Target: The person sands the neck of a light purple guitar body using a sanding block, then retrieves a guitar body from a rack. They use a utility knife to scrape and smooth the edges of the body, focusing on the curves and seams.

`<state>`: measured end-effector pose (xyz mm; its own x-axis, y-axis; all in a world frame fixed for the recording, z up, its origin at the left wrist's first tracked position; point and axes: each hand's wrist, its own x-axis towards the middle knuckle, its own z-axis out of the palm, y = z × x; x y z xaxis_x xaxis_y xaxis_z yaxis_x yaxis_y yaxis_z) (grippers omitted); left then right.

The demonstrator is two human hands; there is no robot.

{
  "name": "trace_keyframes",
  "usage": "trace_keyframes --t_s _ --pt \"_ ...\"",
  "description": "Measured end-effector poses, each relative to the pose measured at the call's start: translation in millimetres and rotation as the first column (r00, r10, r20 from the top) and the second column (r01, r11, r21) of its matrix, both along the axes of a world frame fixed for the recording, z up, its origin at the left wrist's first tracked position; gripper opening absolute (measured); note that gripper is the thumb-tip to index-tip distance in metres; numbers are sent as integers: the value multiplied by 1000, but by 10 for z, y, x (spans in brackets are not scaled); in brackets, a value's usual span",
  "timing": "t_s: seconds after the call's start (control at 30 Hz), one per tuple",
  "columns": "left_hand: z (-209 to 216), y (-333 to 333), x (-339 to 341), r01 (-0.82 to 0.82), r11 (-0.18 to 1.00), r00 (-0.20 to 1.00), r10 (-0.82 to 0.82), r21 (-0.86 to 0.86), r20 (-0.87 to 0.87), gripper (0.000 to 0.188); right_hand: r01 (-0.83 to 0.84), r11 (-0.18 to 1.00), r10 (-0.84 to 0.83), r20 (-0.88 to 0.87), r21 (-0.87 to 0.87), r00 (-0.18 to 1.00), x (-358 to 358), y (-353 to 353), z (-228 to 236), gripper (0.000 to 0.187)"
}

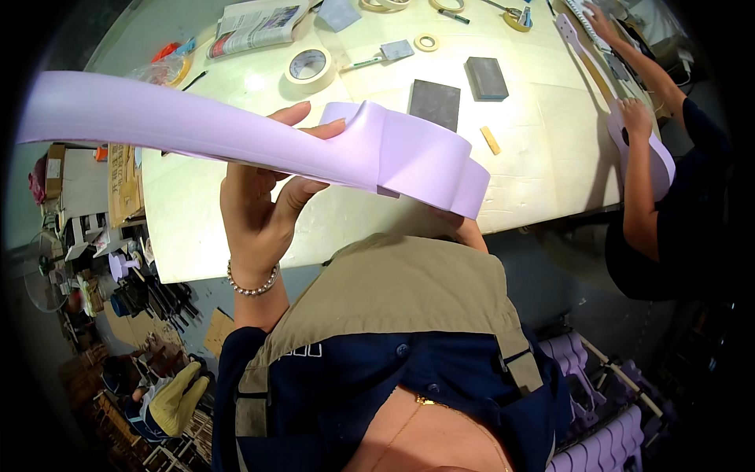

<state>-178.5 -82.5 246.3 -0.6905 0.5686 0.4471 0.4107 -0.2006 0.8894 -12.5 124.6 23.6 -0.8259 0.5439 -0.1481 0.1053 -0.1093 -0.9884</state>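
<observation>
A lilac guitar (425, 153) is held up edge-on above the table's near side, its neck stretching toward the left rim and its curved body at the right. My left hand (259, 204) grips it where the neck meets the body, with the thumb beneath and fingertips showing over the far side. A beaded bracelet circles that wrist. Under the body's right end, a small part of my right hand (450, 223) shows against the guitar. Its fingers are hidden behind the body.
On the pale table (543, 149) lie dark sanding blocks (487, 79), a tan stick (490, 140), a masking tape roll (309, 69), a brush (362, 63) and newspaper (255, 27). At right, a co-worker's hands (635, 118) are on another lilac guitar (661, 161). Lilac guitar parts (602, 444) hang on a rack lower right.
</observation>
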Motion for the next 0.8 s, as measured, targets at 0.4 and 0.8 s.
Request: trace_keyframes --t_s 0.4,0.8 --pt "-198 -252 -149 -92 995 995 93 -27 40 76 41 999 -41 19 -2 999 96 26 42 65" --pt "-235 -324 -155 -116 993 988 114 10 107 90 160 974 -179 -113 -157 977 19 -16 -166 64"
